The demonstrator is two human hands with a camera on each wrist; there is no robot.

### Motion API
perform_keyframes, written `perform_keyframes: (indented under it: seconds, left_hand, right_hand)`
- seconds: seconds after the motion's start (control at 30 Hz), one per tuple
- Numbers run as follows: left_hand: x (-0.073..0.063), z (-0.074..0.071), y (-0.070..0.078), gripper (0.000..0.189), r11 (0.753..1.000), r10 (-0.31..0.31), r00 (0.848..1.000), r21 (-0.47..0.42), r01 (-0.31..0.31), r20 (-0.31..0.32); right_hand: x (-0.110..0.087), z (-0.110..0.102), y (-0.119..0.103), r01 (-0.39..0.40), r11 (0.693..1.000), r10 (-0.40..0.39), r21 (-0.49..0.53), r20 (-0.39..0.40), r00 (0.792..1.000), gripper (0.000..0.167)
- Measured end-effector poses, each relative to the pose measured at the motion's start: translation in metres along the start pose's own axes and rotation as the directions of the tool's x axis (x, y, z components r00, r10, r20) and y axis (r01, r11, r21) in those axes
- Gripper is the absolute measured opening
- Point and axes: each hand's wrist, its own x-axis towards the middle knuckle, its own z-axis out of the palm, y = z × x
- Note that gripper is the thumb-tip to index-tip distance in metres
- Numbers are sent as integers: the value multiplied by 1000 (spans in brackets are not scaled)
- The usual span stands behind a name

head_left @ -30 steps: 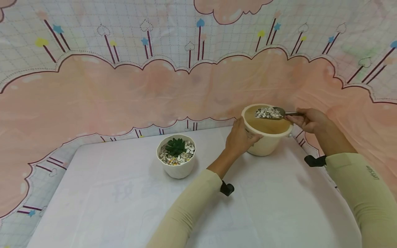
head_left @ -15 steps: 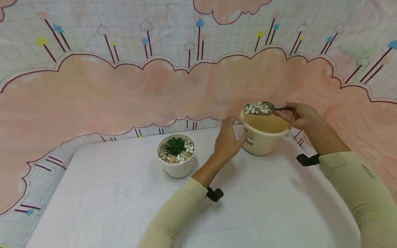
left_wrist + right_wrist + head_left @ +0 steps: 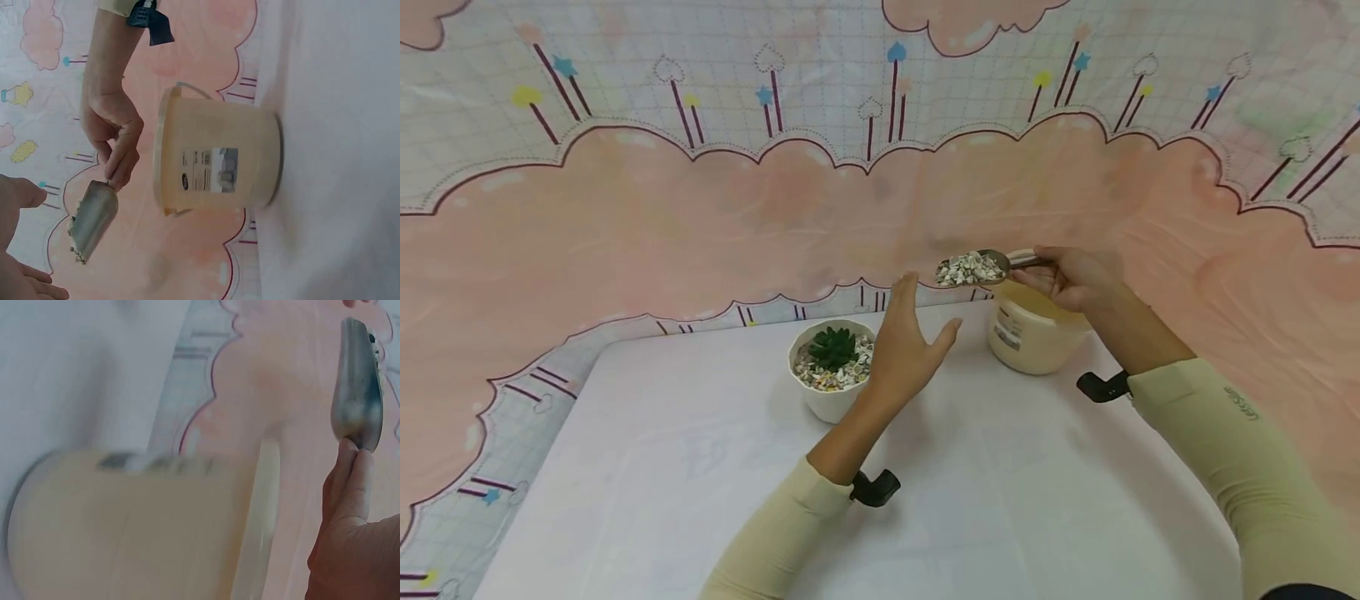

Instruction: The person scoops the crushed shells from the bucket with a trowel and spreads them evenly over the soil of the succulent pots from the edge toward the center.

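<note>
My right hand point(image 3: 1078, 279) grips the handle of a metal scoop point(image 3: 357, 394), held level in the air just left of and above the cream bucket point(image 3: 1033, 333). Pale stone chips point(image 3: 970, 268) fill the scoop. My left hand point(image 3: 904, 354) is raised with fingers straight and thumb spread, holding nothing, left of the scoop. Behind that hand stands a white pot point(image 3: 831, 404) with a dark green succulent point(image 3: 833, 347) set in similar chips; the hand hides part of its right rim. In the left wrist view, the scoop's underside point(image 3: 97, 215) and the gripping fingers show.
A white cloth covers the table point(image 3: 700, 483). Behind it hangs a pink and white printed backdrop point(image 3: 737, 217). The bucket carries a printed label point(image 3: 210, 170) and a thin wire handle point(image 3: 195, 87), and stands near the back right of the table.
The right hand has carried the filled scoop left, from over the bucket to beside it. The left hand has let go of the bucket's rim and moved left, in front of the pot.
</note>
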Motion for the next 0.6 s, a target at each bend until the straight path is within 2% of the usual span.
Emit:
perform_keyframes:
  seconds: [0.33, 0.6]
  left_hand:
    - [-29, -43, -22, 88, 998, -54, 997, 13, 55, -60]
    - [-49, -75, -49, 92, 995, -84, 990, 48, 91, -117]
  right_hand:
    - [22, 31, 33, -42, 999, 44, -31, 42, 998, 45]
    - [38, 53, 55, -20, 993, 27, -116, 59, 998, 36]
